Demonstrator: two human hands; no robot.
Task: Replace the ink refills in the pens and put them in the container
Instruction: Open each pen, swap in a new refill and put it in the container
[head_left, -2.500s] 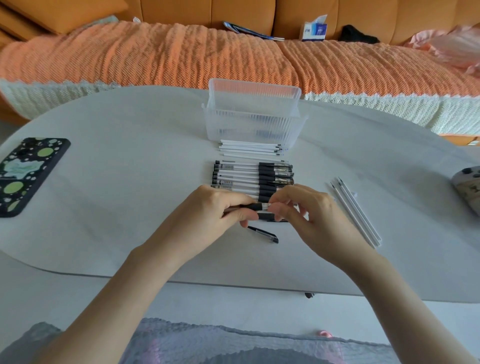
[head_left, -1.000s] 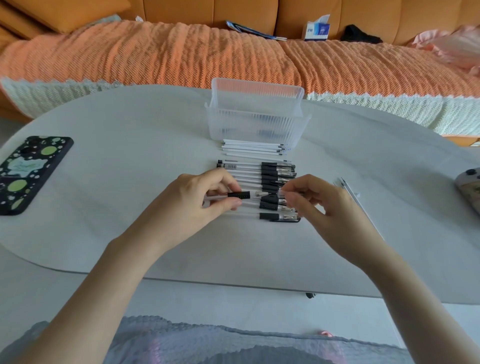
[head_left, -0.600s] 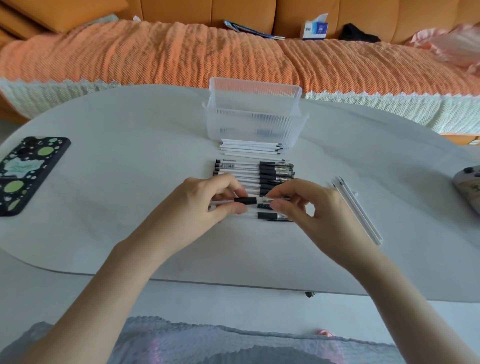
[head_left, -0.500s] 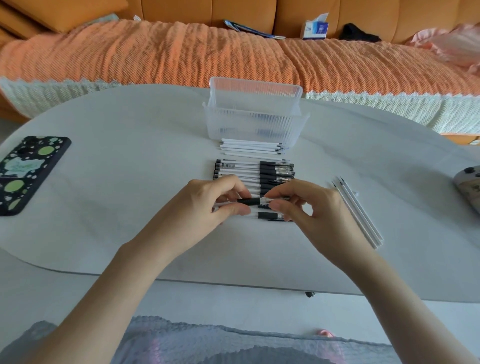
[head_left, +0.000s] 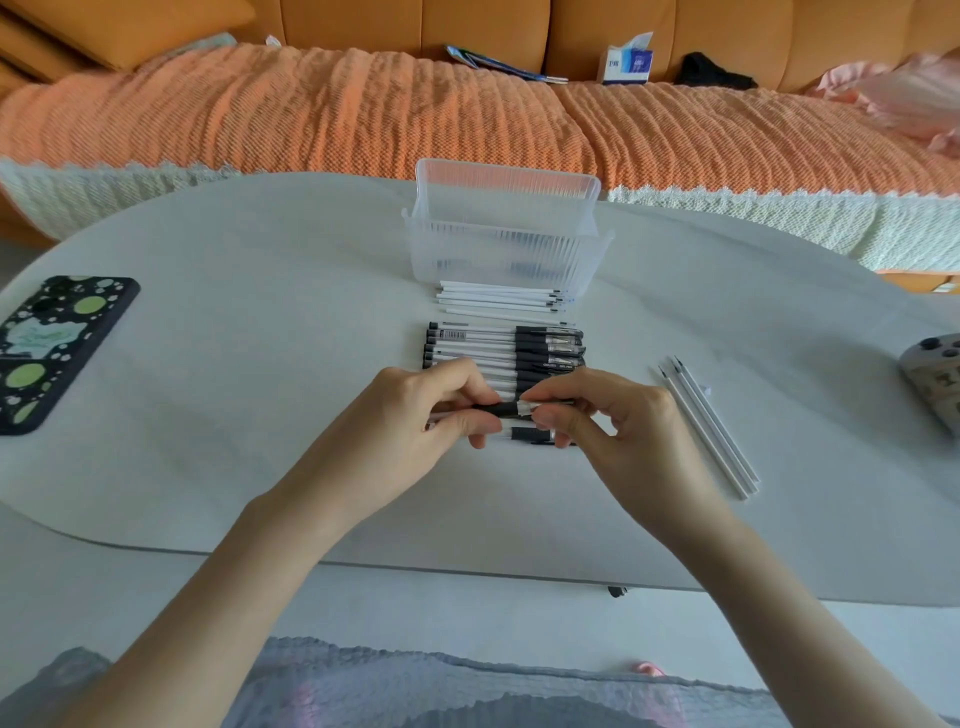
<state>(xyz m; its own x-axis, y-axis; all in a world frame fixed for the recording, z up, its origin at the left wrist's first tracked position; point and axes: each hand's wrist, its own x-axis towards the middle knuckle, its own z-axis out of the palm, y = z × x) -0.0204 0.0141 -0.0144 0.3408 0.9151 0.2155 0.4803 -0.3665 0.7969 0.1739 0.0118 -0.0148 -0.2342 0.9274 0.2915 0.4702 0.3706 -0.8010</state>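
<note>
Over the middle of the table my left hand (head_left: 415, 415) grips a pen (head_left: 506, 410) by its barrel and black grip. My right hand (head_left: 618, 421) pinches that pen's tip end between thumb and fingers. Behind my hands lies a row of several black-and-white pens (head_left: 504, 351). One more pen (head_left: 530, 435) lies just below the held one. Several white refills (head_left: 498, 300) lie in front of the clear plastic container (head_left: 501, 249). Three loose refills (head_left: 709, 426) lie at an angle to the right.
A phone in a dotted black case (head_left: 47, 348) rests at the table's left edge. A grey game controller (head_left: 935, 379) sits at the right edge. Behind the white table (head_left: 260, 322) runs a sofa with an orange blanket (head_left: 311, 114).
My right hand came back to the pen's tip end after being apart from it, and both hands now hold the pen together. The small black piece lying below my hands 2.5 s ago is gone.
</note>
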